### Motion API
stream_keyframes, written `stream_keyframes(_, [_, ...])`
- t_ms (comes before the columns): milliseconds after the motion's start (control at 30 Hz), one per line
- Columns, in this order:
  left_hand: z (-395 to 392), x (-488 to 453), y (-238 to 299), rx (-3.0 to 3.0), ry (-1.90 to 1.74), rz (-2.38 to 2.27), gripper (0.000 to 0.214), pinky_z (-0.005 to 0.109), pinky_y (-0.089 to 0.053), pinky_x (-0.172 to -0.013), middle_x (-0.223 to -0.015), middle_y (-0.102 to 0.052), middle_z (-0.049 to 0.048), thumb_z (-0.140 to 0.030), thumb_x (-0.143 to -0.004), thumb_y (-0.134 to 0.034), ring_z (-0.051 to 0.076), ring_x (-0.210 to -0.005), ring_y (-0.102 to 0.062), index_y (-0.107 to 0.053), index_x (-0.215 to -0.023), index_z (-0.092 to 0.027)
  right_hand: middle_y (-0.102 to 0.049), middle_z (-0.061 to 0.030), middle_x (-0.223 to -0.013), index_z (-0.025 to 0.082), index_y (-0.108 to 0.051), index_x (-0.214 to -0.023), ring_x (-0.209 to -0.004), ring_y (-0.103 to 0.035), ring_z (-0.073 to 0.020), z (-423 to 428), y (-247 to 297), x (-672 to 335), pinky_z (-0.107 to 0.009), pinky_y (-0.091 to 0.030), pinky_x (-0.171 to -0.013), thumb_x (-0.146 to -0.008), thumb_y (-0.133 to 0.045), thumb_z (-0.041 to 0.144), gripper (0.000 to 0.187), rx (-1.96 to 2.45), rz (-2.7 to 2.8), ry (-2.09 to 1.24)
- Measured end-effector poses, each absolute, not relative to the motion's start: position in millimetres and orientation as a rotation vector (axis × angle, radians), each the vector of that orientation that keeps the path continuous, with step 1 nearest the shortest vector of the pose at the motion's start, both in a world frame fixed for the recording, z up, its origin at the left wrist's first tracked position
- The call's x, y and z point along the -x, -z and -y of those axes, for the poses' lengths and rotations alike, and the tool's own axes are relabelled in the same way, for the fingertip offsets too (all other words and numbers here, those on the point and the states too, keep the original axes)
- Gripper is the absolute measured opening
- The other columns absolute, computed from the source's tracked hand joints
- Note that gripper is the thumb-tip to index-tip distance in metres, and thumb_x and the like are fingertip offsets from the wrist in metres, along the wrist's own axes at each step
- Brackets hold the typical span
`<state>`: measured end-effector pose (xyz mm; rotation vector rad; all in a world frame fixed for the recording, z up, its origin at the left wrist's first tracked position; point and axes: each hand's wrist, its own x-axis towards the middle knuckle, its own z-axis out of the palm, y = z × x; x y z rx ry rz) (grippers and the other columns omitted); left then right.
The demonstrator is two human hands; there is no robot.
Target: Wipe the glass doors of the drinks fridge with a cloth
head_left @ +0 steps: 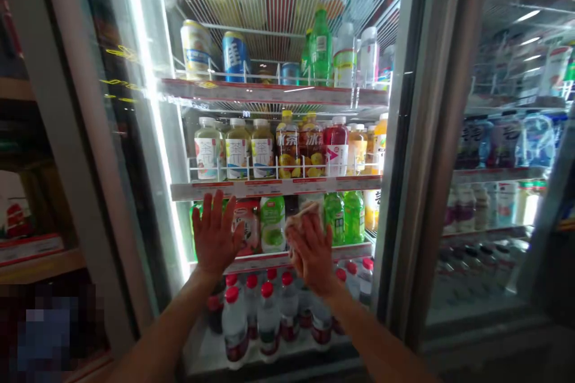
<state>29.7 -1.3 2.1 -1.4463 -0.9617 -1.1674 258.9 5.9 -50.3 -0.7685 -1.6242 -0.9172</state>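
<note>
In the head view a glass door [278, 105] covers a lit drinks fridge. My left hand [215, 236] is stretched out flat towards the glass at the lower left, fingers spread, holding nothing. To its right, my right hand [312, 254] has its fingers bent over a crumpled pale cloth [311, 209], held up against the glass. Part of the cloth is hidden under the fingers. Behind the hands, through the glass, are a green-and-white bottle [272, 224], a reddish package [247, 227] and green bottles [354, 215].
Tea and juice bottles [237, 149] fill the middle shelf, with cans [234, 57] and bottles above. Several red-capped bottles [268, 317] stand at the bottom. A metal door frame [442, 131] borders a second fridge on the right. Open shelving [36, 251] is at the left.
</note>
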Motion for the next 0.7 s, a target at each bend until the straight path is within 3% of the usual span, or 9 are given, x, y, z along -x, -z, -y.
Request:
stream_keyframes(100, [1,-29,-2,1.443,1.168,0.970,0.063,0.045,-0.010,-0.114,-0.152,-0.018,0.0083,-0.030,-0.087,-0.044,0.024,-0.141,-0.012,-0.019,-0.144,-0.022,-0.039,-0.0059,-0.143,0.029,-0.053,-0.122,-0.133,-0.034,-0.0252,-8,50,-281,-0.051,-0.016,-0.111,-0.080,-0.050,0.026,0.042,0.720,1.660,0.968])
stream_keyframes(200, [1,-29,-1,1.449,1.169,0.971,0.063,0.046,-0.011,-0.114,-0.152,-0.017,0.0078,-0.030,-0.087,-0.045,0.025,-0.141,-0.012,-0.018,-0.144,-0.023,-0.030,-0.0145,-0.147,0.024,-0.045,-0.132,-0.132,-0.034,-0.0321,-20,42,-352,-0.059,-0.025,-0.103,-0.083,-0.044,0.027,0.049,0.991,1.372,0.958])
stream_keyframes(333, [2,-30,-1,1.457,1.180,0.976,0.065,0.047,-0.011,-0.114,-0.152,-0.016,0.0069,-0.027,-0.086,-0.046,0.025,-0.141,-0.012,-0.017,-0.145,-0.023,-0.028,-0.0221,-0.146,0.019,-0.032,-0.140,-0.134,-0.029,-0.0354,-28,22,-380,-0.058,-0.034,-0.096,-0.086,-0.038,0.026,0.055,1.139,1.111,0.894])
stream_keyframes(433, [2,-30,-2,1.464,1.177,0.972,0.066,0.047,-0.011,-0.114,-0.153,-0.014,0.0058,-0.027,-0.086,-0.046,0.025,-0.141,-0.012,-0.016,-0.145,-0.024,-0.025,-0.0184,-0.148,0.022,-0.032,-0.139,-0.136,-0.026,-0.0343,-21,12,-322,-0.060,-0.030,-0.100,-0.085,-0.042,0.025,0.055,0.981,1.290,0.947])
stream_keyframes(567, [2,-28,-3,1.462,1.166,0.965,0.066,0.047,-0.011,-0.114,-0.153,-0.013,0.0050,-0.026,-0.086,-0.047,0.025,-0.141,-0.013,-0.015,-0.145,-0.024,-0.040,-0.0074,-0.142,0.028,-0.051,-0.123,-0.135,-0.031,-0.0261,-11,7,-267,-0.052,-0.017,-0.110,-0.082,-0.047,0.026,0.041,0.687,1.645,1.017])
stream_keyframes(700, [2,-28,-3,1.459,1.170,0.955,0.067,0.046,-0.011,-0.114,-0.153,-0.013,0.0041,-0.026,-0.086,-0.047,0.025,-0.141,-0.013,-0.016,-0.145,-0.025,-0.036,-0.0115,-0.144,0.025,-0.050,-0.126,-0.133,-0.033,-0.0284,-23,-6,-329,-0.056,-0.021,-0.107,-0.083,-0.045,0.026,0.043,0.774,1.486,1.044])
